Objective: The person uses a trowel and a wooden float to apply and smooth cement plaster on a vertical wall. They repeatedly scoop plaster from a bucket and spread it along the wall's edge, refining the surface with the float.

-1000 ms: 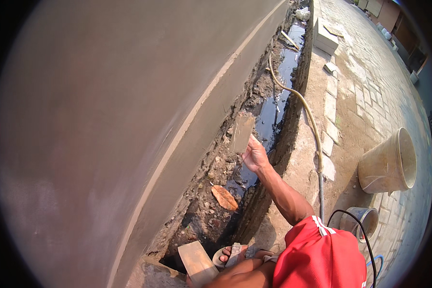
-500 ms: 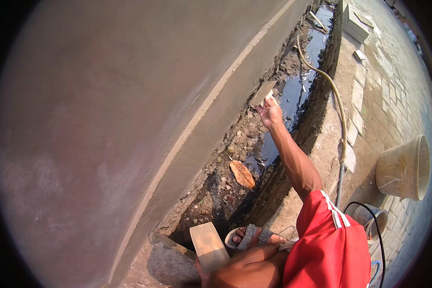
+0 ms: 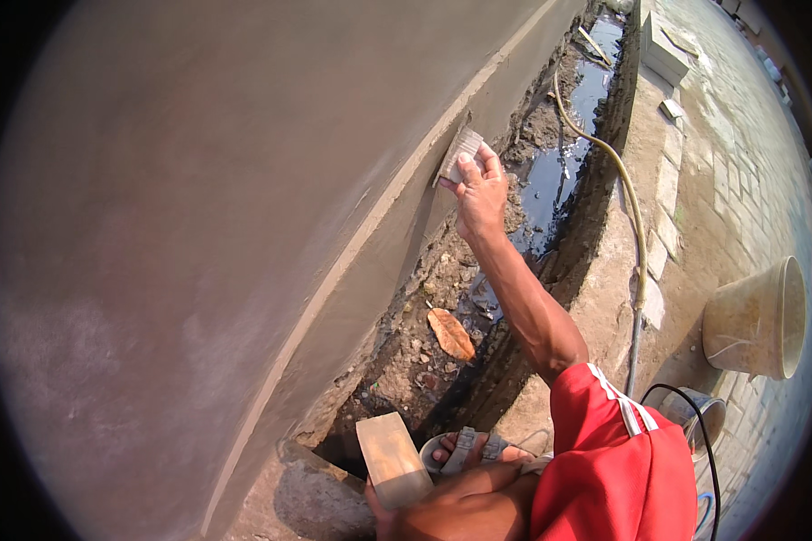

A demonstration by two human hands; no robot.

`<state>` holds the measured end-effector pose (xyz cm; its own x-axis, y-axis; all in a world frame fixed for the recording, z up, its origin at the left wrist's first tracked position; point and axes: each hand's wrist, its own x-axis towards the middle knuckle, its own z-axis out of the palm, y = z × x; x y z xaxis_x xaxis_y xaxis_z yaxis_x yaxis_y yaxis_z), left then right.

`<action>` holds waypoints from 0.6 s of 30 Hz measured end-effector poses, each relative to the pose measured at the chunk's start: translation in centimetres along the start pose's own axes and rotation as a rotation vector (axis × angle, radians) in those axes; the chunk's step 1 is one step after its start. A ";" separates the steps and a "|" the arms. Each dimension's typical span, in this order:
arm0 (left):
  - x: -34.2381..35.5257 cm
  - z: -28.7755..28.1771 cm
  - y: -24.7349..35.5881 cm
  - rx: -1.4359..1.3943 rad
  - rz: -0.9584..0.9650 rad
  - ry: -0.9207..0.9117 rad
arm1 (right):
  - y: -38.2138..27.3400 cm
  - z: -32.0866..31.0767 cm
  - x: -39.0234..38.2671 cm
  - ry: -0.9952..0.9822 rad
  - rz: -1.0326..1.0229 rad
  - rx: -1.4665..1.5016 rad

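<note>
My right hand reaches far forward and is closed on a flat scraper with a pale, ribbed side. Its edge lies against, or very close to, the smooth grey plastered wall, just beneath a raised strip that runs along the wall. Low in the picture, my left hand is mostly hidden behind a flat rectangular board. Only its fingers show at the board's left edge, gripping it. Greyish smears mark the board's face.
Between wall and paving runs a trench with dark water, rubble and a dry leaf. A hose curves along its bank. On the right stand a large bucket and a smaller bucket. Grey blocks sit farther off.
My right hand has moved up and left from over the trench to the wall, turning the scraper so its ribbed side shows. My left hand and the board stay nearly still.
</note>
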<state>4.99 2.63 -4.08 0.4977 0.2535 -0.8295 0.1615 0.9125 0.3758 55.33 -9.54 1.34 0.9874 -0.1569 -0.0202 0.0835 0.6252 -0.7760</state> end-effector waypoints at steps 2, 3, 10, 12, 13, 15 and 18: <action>-0.2 0.0 0.0 -0.006 0.005 0.003 | -1.9 1.2 -2.6 -0.158 -0.040 0.090; -0.2 0.0 0.1 -0.007 0.010 0.007 | -2.7 1.5 -3.7 -0.207 -0.049 0.113; -0.2 0.6 -0.3 -0.008 -0.006 0.002 | 3.4 -11.4 5.4 0.112 0.207 0.212; 0.0 0.7 -0.5 -0.009 -0.020 -0.005 | 5.9 -13.8 8.2 0.100 0.255 0.167; -0.1 0.6 -0.4 -0.012 -0.012 -0.003 | 6.2 -13.2 8.5 0.090 0.289 0.154; -0.1 0.6 -0.4 -0.010 -0.006 -0.002 | 7.0 -11.8 9.2 0.164 0.307 0.137; -0.2 0.7 -0.5 -0.012 -0.003 -0.010 | 6.3 -9.7 9.2 0.162 0.232 0.141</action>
<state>5.39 1.90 -3.87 0.5058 0.2480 -0.8263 0.1530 0.9168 0.3689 63.58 -14.47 -9.85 0.9491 -0.1102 -0.2952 -0.1125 0.7567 -0.6440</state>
